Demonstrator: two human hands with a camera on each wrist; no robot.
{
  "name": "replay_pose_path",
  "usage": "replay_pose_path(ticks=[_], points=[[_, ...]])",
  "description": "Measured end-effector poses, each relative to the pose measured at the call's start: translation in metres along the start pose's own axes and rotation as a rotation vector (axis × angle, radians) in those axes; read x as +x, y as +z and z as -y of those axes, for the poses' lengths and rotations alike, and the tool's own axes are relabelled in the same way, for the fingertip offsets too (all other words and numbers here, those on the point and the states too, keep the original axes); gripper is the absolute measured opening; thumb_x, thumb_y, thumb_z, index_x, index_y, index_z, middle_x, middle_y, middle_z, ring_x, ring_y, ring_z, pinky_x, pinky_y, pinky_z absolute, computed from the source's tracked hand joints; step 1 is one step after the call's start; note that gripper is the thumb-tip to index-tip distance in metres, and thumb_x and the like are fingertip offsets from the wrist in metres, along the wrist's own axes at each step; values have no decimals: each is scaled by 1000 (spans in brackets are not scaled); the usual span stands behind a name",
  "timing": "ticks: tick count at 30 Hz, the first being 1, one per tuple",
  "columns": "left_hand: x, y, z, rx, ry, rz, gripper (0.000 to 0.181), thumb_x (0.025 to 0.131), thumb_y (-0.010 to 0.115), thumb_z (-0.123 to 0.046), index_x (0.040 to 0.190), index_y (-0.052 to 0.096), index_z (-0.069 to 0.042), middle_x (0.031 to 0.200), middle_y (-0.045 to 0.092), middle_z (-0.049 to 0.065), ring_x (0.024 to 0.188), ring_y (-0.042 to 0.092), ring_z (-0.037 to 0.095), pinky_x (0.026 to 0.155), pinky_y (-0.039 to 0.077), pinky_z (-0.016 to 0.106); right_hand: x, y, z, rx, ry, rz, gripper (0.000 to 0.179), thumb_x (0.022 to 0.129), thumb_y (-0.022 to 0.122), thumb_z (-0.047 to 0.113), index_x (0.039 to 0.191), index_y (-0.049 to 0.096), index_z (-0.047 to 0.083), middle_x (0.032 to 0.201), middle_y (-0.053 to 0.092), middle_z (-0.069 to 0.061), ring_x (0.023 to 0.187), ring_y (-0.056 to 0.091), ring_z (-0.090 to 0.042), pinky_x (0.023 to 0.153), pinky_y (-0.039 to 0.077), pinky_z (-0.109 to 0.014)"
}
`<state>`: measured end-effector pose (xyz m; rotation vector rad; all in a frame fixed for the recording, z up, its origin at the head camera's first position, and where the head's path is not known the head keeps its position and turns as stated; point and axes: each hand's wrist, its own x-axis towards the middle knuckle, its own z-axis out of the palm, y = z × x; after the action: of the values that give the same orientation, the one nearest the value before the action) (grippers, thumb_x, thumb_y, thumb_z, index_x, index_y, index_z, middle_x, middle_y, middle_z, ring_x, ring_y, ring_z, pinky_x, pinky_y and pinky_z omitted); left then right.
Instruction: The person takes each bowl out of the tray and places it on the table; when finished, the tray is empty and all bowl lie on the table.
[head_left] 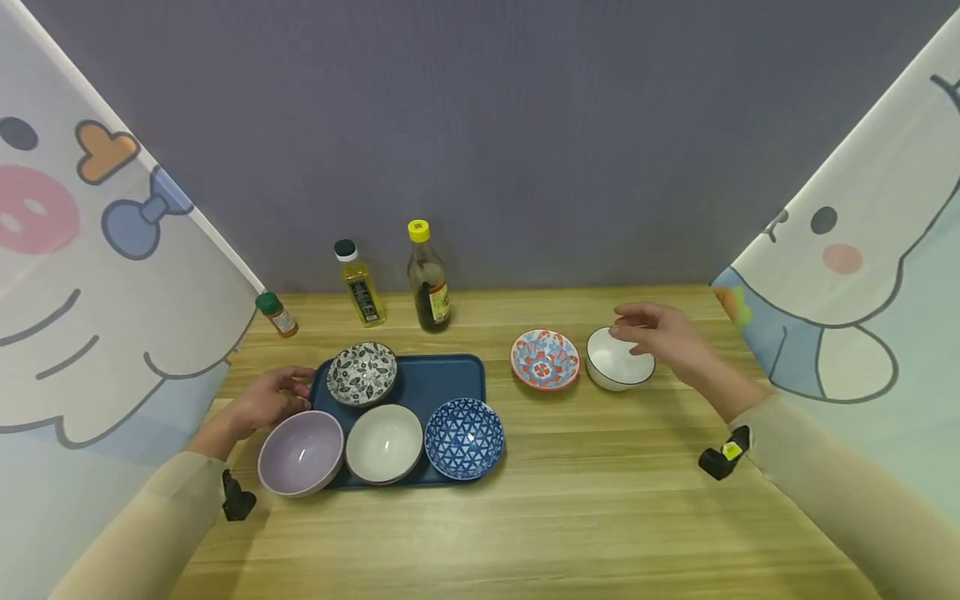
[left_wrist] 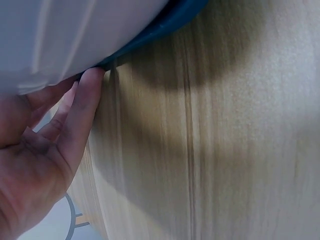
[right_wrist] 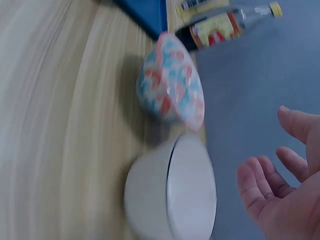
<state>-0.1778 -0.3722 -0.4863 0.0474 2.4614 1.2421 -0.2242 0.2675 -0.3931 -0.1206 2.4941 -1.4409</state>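
Blue tray [head_left: 442,379], touched at its edge by left hand [head_left: 272,398], grip unclear; white bowl [head_left: 617,365], below released fingers of right hand [head_left: 663,335].

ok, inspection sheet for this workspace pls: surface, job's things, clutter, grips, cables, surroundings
Surface: wood-grain table.
Job's things: blue tray bears floral bowl, cream bowl, blue bowl and purple bowl, which overhangs its left edge; red-and-blue bowl and black-rimmed bowl stand right of it.
Clutter: green-capped jar, dark-capped bottle, yellow-capped bottle, all upright at the back.
Grips: left grip at the tray's left edge, pinching or not is hidden; right grip above the black-rimmed bowl, holding nothing.
Cables: nothing seen.
Surroundings: grey wall behind, cartoon-print drapes both sides.
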Motion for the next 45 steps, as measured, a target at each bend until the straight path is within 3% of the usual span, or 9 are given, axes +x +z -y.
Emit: replay_pose_path(ticks=[7, 14, 18, 25, 31, 36, 45], points=[[-2, 0, -1, 30, -15, -9, 63, 89, 66, 5, 147, 42, 10, 116, 60, 29, 93, 61, 26, 67, 55, 31, 33, 59, 32, 159, -38, 114, 52, 98, 70, 15, 146, 52, 3, 132, 61, -22, 104, 68, -18, 97, 55, -51], [2, -1, -2, 107, 27, -28, 60, 88, 67, 3, 144, 45, 12, 113, 64, 29, 99, 63, 31, 73, 53, 32, 60, 122, 57, 199, -82, 237, 51, 98, 70, 18, 145, 54, 8, 127, 66, -21, 113, 67, -40, 97, 54, -57], [4, -1, -2, 139, 31, -36, 61, 88, 69, 2, 144, 46, 13, 112, 66, 28, 101, 64, 33, 78, 51, 33, 72, 156, 72, 267, -59, 316, 50, 98, 69, 15, 146, 54, 8, 129, 65, -20, 119, 64, -42, 99, 53, -57], [3, -2, -6, 172, 17, -40, 61, 86, 67, 4, 144, 48, 12, 109, 68, 25, 99, 65, 31, 74, 52, 31, 87, 209, 94, 270, -36, 451, 55, 99, 70, 17, 149, 50, 5, 132, 66, -21, 122, 62, -44, 96, 56, -50], [1, 0, -9, 199, 41, -58, 60, 84, 68, 4, 141, 51, 13, 102, 70, 21, 94, 65, 28, 71, 52, 32, 96, 242, 101, 284, -7, 510, 61, 97, 72, 18, 151, 48, 6, 132, 68, -17, 125, 62, -42, 98, 56, -45], [0, 0, -11, 194, 23, -52, 60, 85, 67, 5, 142, 50, 14, 103, 68, 22, 94, 64, 29, 69, 52, 33, 101, 263, 104, 294, 4, 540, 68, 96, 72, 16, 155, 42, 3, 132, 67, -19, 121, 64, -40, 99, 55, -47], [-3, 1, -13, 179, 2, -51, 59, 87, 65, 4, 143, 49, 12, 106, 67, 24, 91, 63, 27, 65, 52, 33, 102, 290, 107, 342, 88, 516, 78, 92, 75, 6, 158, 34, 4, 128, 67, -22, 119, 64, -44, 100, 54, -53]])
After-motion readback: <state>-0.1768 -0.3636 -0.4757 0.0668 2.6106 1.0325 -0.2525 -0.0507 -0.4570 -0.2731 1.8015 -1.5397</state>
